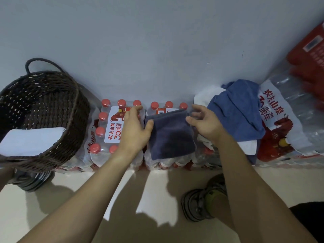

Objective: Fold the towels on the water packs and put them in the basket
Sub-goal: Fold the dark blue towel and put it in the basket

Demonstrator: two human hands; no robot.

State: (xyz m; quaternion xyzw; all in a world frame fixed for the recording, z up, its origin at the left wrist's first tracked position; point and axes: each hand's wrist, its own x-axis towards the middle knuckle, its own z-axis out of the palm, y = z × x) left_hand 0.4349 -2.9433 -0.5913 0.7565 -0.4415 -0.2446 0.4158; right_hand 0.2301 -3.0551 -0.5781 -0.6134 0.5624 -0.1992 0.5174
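One white towel (33, 141) lies in the basket (73, 109); both hands, left (135, 130) and right (205, 123), fingers loosely apart, touch the folded dark towel (171, 135), while the blue towel (236, 109) and another white one (204, 98) wait unfolded

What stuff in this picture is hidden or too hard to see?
- Basket inside: in the head view only a white towel shows; the dark weave and the left edge hide the rest.
- White towels: mostly buried under the blue towel; their number is unclear.
- Bottles under the grey towel: covered.
- Red pack, top right: blurred and cut off by the edge, its print unreadable.
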